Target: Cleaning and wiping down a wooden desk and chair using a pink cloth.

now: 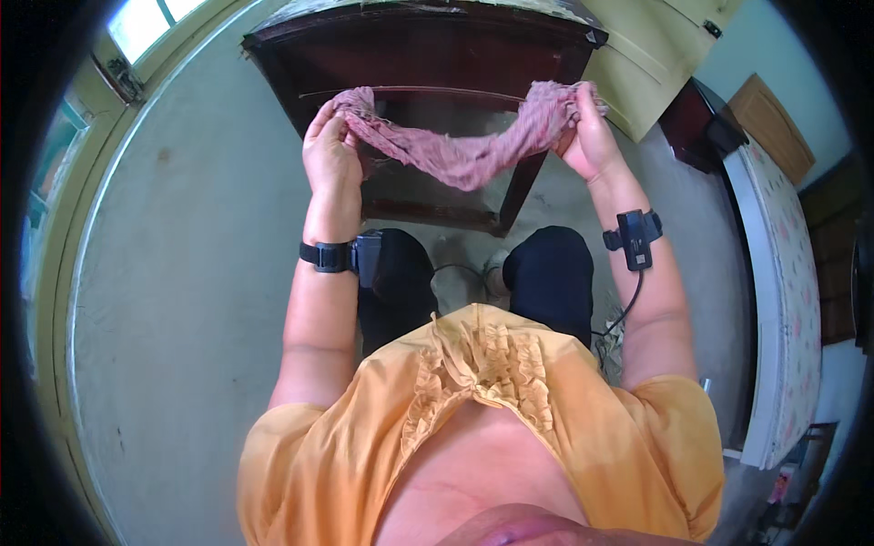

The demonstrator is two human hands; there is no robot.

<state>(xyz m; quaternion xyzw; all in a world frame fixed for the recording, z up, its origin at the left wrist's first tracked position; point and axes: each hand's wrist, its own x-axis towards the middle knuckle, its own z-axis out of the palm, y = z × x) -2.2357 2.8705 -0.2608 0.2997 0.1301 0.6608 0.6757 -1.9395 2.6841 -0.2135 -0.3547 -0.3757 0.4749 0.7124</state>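
Observation:
A crumpled pink cloth (464, 162) hangs in a sagging curve between my two hands, in front of a dark wooden table. My left hand (332, 146) pinches one bunched end between thumb and fingers. At the other end, my right hand (584, 136) grips the cloth, its fingers partly hidden behind the fabric. Both arms are stretched forward over my knees. The cloth looks twisted and slightly frayed along its edges.
The dark red-brown table (419, 55) has a worn, pale top edge and open legs below. A bed with a floral cover (783, 273) stands at the right. A cream door (651, 55) is at the upper right. A black cable (628, 314) hangs from the right wrist device.

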